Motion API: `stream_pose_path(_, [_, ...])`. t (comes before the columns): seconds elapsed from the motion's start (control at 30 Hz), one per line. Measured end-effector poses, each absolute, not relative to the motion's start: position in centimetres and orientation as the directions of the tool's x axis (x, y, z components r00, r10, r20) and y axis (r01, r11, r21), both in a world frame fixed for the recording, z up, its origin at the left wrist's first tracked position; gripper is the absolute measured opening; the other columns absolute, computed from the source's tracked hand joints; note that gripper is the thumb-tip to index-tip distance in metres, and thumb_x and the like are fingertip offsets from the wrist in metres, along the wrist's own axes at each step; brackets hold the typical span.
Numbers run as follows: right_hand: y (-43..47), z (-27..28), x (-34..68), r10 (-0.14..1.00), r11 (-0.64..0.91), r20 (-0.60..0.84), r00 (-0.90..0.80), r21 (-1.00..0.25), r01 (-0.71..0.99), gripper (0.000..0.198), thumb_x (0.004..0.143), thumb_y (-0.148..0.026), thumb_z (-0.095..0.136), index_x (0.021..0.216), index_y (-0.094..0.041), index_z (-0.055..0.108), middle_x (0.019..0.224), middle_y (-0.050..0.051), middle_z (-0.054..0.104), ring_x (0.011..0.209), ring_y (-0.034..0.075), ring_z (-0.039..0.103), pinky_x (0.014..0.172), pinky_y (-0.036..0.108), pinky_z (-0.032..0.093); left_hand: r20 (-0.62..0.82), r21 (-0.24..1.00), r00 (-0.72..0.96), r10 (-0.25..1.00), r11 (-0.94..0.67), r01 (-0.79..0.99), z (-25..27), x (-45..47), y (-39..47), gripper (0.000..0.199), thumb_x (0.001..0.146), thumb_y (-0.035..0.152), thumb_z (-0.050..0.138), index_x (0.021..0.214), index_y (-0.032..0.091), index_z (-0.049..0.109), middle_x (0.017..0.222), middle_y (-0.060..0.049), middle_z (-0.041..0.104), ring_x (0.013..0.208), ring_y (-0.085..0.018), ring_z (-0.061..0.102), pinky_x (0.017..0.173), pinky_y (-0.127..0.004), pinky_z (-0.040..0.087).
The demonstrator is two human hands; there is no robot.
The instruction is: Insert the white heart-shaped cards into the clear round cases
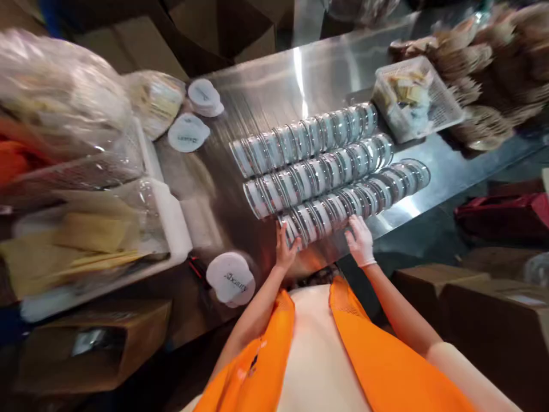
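Note:
Three slanting rows of round, clear-rimmed containers with pale insides rest on a shiny metal table, packed face to face on their edges. My left hand, bare, touches the left end of the nearest row with thumb and fingers spread around its end. Against the near side of that same row lies my right hand, in a white glove, its fingers stretched out. Behind it run the middle row and the far row. What the containers hold cannot be made out.
A white basket of small packets stands beyond the rows' right end, near stacked brown woven-looking items. White rounded cards lie at left, beside a red-and-black tool. A white crate holds yellowish packets. Cardboard boxes stand at right.

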State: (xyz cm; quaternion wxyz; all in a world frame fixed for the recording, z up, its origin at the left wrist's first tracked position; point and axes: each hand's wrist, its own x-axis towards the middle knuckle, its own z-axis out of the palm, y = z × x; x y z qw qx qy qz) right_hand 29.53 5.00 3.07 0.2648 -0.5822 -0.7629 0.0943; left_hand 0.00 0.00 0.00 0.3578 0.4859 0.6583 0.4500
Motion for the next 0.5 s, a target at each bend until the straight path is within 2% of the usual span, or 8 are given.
stream_pose_path(0.13, [7.3,4.3,36.9,0.954,0.205,0.286,-0.093,-0.391,0.897,0.049,0.098,-0.033,0.05,0.143,-0.015,0.058,0.147,0.015,0.059,0.142,0.032,0.049,0.121,0.056,0.038,-0.094,0.965,-0.334,0.938,0.168,0.202,0.4,0.1,-0.2,0.082,0.094,0.062,0.057,0.16,0.021,0.029,0.169,-0.017,0.026,0.158,-0.026,0.024,0.13,-0.041,0.02])
stream_pose_path(0.3, [12.0,4.7,45.4,0.966,0.049,0.254,0.045,-0.353,0.934,0.054,0.096,-0.04,0.048,0.141,-0.011,0.057,0.146,0.019,0.058,0.14,0.033,0.05,0.119,0.056,0.038,-0.109,0.966,-0.393,0.913,0.19,0.173,0.1,0.1,-0.1,0.093,0.091,0.065,0.06,0.162,0.019,0.02,0.168,-0.018,0.026,0.157,-0.029,0.026,0.129,-0.044,0.019])
stream_pose_path(0.4, [17.7,5.1,50.9,0.963,-0.097,0.2,0.181,-0.369,0.925,0.064,0.093,-0.046,0.051,0.144,-0.007,0.053,0.148,0.024,0.055,0.14,0.036,0.049,0.119,0.056,0.036,0.026,0.924,-0.473,0.881,0.159,0.347,0.3,-0.1,-0.1,0.105,0.085,0.075,0.061,0.16,0.014,0.022,0.165,-0.025,0.026,0.156,-0.034,0.027,0.128,-0.049,0.021])
stream_pose_path(0.5, [24.9,5.6,56.0,0.938,-0.232,0.129,0.323,-0.459,0.858,0.077,0.089,-0.053,0.058,0.149,-0.004,0.048,0.154,0.026,0.047,0.145,0.037,0.042,0.122,0.057,0.029,0.212,0.768,-0.437,0.874,0.127,0.628,1.6,0.0,0.7,0.108,0.079,0.082,0.061,0.157,0.014,0.031,0.163,-0.027,0.031,0.155,-0.038,0.025,0.127,-0.055,0.021])
